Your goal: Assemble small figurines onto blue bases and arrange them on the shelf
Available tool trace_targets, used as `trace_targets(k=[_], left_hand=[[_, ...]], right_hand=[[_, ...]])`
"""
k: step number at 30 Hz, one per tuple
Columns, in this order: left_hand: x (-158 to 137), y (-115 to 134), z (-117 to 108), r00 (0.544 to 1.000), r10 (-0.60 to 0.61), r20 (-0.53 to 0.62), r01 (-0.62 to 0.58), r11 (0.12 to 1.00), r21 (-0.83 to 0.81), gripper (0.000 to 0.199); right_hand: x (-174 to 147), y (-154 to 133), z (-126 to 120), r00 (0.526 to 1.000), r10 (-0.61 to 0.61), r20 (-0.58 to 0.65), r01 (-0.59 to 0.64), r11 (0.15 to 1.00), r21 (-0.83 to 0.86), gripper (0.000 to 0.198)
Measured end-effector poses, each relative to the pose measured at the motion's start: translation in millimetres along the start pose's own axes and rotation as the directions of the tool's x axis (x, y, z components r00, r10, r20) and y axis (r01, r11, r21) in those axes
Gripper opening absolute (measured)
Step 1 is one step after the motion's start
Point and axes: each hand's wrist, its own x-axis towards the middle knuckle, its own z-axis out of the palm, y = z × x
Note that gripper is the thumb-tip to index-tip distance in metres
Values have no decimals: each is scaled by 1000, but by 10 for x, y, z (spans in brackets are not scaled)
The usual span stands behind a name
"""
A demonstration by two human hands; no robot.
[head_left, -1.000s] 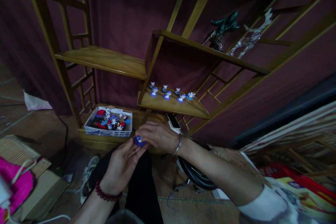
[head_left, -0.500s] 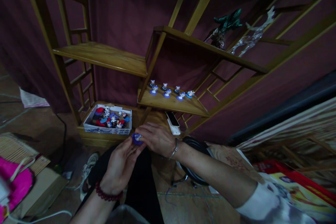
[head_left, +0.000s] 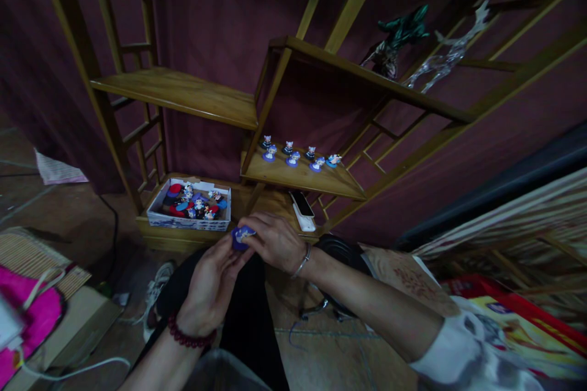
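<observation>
Right of and beyond the right hand (head_left: 277, 245), a phone (head_left: 302, 203) lies by a white object (head_left: 306, 223); a black seat (head_left: 342, 249) stands partly hidden behind that forearm. Ahead, a shelf (head_left: 305, 179) shows a strip of bare wood along its front edge, before seven standing figurines (head_left: 293, 159). Left of and beyond the hands, an open box (head_left: 190, 223) holds jumbled figures (head_left: 199, 202), some with red or blue bases. The left hand (head_left: 208, 287) and the right together grasp a purple-based figurine (head_left: 241, 237) in their fingers.
</observation>
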Motion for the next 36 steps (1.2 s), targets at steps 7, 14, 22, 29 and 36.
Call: trace_targets(k=[7,14,22,29,36], left_hand=[[-19,-5,10,999,38,12,-38,998,40,11],[-23,-29,-15,997,69,34,-71,995,75,12],[3,-45,-18,992,117,40,-120,990,76,15],[19,5,18,994,108,-35,-106,993,59,9],[0,20,33,998,49,-42,-47,998,44,9]], right_hand=[[8,-48,7,999,37,-10,-37,999,-2,21],[7,-121,44,993,117,-21,-116,993,13,20],[16,-115,41,990,139,-35,-139,990,12,20],[70,-53,-31,999,-23,-47,25,999,33,18],[75,42,-106,983,-178,35,174,981,86,19]])
